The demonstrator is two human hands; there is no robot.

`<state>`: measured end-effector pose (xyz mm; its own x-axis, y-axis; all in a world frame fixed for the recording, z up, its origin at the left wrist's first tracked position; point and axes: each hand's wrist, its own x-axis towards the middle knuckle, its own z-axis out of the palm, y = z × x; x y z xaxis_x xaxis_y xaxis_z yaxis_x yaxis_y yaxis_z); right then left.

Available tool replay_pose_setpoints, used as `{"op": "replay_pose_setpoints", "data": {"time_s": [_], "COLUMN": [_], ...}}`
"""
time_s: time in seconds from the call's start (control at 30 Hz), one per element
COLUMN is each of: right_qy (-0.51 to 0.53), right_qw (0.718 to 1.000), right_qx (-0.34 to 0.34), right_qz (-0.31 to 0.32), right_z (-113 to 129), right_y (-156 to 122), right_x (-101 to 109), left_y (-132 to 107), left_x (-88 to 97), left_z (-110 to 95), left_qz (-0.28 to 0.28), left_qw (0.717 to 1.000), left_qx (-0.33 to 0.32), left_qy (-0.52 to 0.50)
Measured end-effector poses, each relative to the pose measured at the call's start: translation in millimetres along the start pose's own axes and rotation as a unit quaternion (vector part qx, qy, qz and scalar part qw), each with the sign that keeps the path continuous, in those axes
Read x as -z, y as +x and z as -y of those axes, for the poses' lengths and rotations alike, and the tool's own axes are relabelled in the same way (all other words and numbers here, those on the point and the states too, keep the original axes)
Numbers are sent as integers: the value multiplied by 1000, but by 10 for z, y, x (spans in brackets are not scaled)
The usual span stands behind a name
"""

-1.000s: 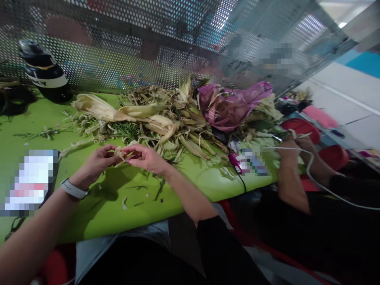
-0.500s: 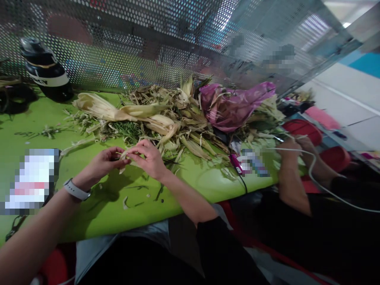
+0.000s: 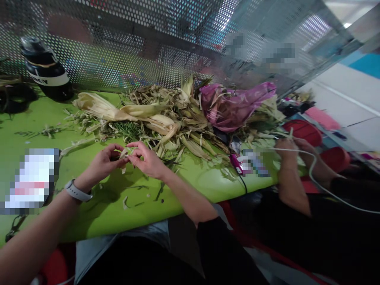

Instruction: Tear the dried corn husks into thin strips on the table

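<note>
My left hand (image 3: pixel 108 160), with a pale band on its wrist, pinches a small piece of corn husk (image 3: pixel 125 152) between thumb and fingers. From the other side my right hand (image 3: pixel 146 160) is closed on the same piece, so the fingertips of both hands nearly meet. The piece is pale and partly covered by the fingers. Just beyond my hands lie a large pale corn husk (image 3: pixel 115 113) and a heap of dried husks (image 3: pixel 184 118) on the green table (image 3: pixel 133 215).
A black bottle (image 3: pixel 47 71) stands at the back left, near a phone (image 3: pixel 32 178). A purple plastic bag (image 3: pixel 231 107) rests on the heap before a perforated metal panel (image 3: pixel 124 39). At the right, another person's hands (image 3: pixel 289 148) work beside a white cable (image 3: pixel 314 166).
The husk piece between my fingers has turned and shows less of its length. My right hand has shifted slightly, its fingers more curled. The other person's hands have moved a little.
</note>
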<state>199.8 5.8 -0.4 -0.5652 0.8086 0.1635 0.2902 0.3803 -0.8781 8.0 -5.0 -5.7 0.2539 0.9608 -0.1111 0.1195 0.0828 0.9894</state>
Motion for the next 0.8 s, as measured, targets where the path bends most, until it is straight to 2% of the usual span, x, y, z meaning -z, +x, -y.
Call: {"op": "replay_pose_setpoints", "data": {"time_s": [0.37, 0.57, 0.7, 0.8], "right_qy": [-62, -141, -153, -158], "right_qw": [998, 987, 985, 985], "right_qx": [8, 47, 56, 53], "right_qz": [-12, -59, -60, -39], "right_z": [-31, -54, -45, -5], "right_y": [13, 9, 2, 5], "right_x": [-10, -56, -99, -77], "left_y": [-2, -2, -16, -32], "left_x": [1, -17, -39, -46], "left_z": [76, 98, 90, 75], "left_qz": [10, -26, 0, 21], "left_qw": [997, 992, 993, 990], "left_qx": [-50, -53, -46, -64], "left_qy": [64, 110, 107, 123]}}
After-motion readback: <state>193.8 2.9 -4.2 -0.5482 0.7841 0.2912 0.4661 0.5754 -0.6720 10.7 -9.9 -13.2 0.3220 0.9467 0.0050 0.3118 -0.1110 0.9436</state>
